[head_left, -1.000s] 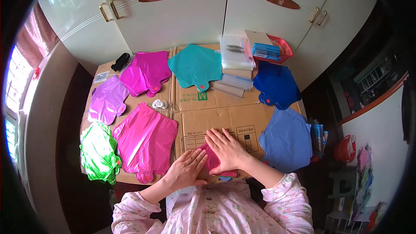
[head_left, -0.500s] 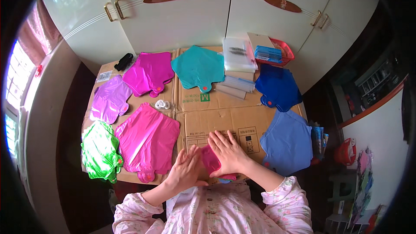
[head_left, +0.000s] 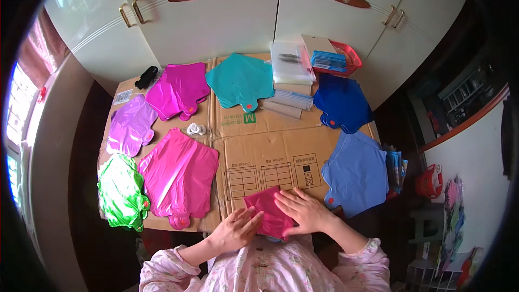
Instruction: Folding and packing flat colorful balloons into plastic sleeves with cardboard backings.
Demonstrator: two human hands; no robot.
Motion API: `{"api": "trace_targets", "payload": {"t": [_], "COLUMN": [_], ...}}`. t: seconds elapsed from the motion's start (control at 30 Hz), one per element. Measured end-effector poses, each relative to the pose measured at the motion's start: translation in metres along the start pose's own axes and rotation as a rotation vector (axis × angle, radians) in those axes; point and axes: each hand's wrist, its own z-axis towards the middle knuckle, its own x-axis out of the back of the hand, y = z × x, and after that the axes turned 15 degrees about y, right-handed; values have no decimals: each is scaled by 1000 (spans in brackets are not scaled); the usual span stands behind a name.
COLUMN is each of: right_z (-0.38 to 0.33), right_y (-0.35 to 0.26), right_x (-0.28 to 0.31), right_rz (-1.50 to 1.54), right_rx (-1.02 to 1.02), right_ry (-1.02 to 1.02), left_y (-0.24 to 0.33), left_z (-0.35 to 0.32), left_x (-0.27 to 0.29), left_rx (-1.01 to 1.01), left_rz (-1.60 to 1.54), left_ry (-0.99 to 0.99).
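A folded dark-pink foil balloon [head_left: 270,211] lies at the front edge of the cardboard, close to my body. My right hand [head_left: 307,212] presses flat on its right side, fingers stretched out. My left hand [head_left: 235,228] rests at its left edge, fingers extended and slightly bent, holding nothing. A bit of blue shows beneath the foil's near edge. To the left lies a flat pink star-shaped foil balloon pile [head_left: 181,176]; to the right, a light-blue one [head_left: 357,173].
Around the cardboard [head_left: 243,146] lie green [head_left: 121,189], lilac [head_left: 130,124], magenta [head_left: 178,89], teal [head_left: 240,78] and dark-blue [head_left: 341,103] foil balloon piles. Clear plastic bags [head_left: 292,62] and a red basket [head_left: 346,57] stand at the back. A white ribbon roll [head_left: 195,128] sits mid-left.
Both hands have moved slightly nearer my body and a little apart, uncovering more of the folded pink foil. The right hand has shifted right. The whole view has tilted slightly.
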Motion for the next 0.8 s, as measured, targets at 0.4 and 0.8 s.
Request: {"api": "trace_targets", "payload": {"t": [0.4, 0.8], "right_z": [-9, 50], "right_y": [-14, -3], "right_x": [-4, 11], "right_rz": [168, 754], "right_rx": [37, -594], "right_ry": [563, 556], "left_y": [-8, -37], "left_z": [-4, 21], "left_x": [-9, -13], "left_rx": [404, 1227], "left_rz": [-391, -1200], "left_ry": [391, 418]}}
